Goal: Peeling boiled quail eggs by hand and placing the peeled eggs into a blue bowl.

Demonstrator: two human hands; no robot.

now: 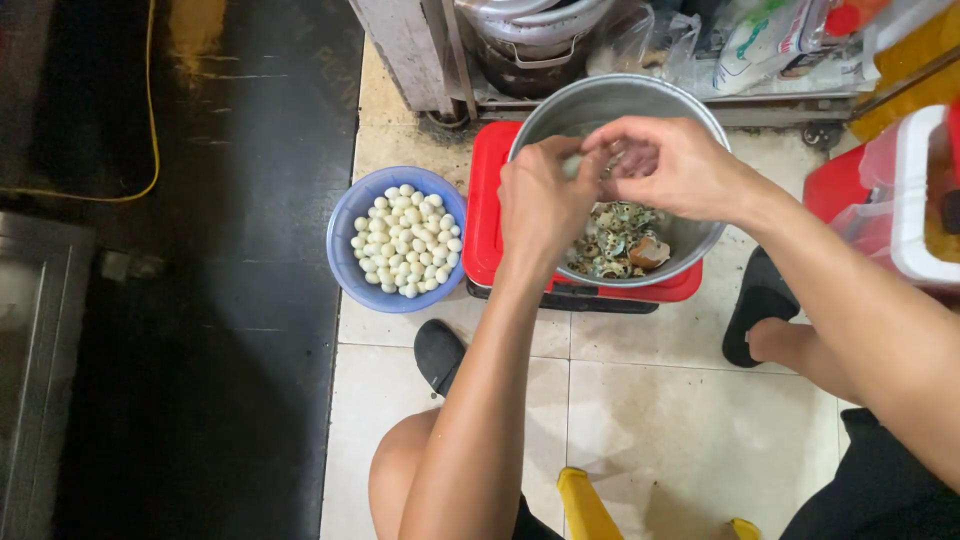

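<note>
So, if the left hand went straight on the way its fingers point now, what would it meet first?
Probably the right hand: the left hand points up-right, and their fingertips already nearly meet over the round grey metal pot. Depth is unclear, so it might pass just beneath.

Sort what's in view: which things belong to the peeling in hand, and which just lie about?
In use: left hand and right hand, both on a small egg; metal bowl of shell scraps; blue bowl of peeled eggs; red stool.

Lying about: yellow cable; plastic bags; red-and-white container.
</note>
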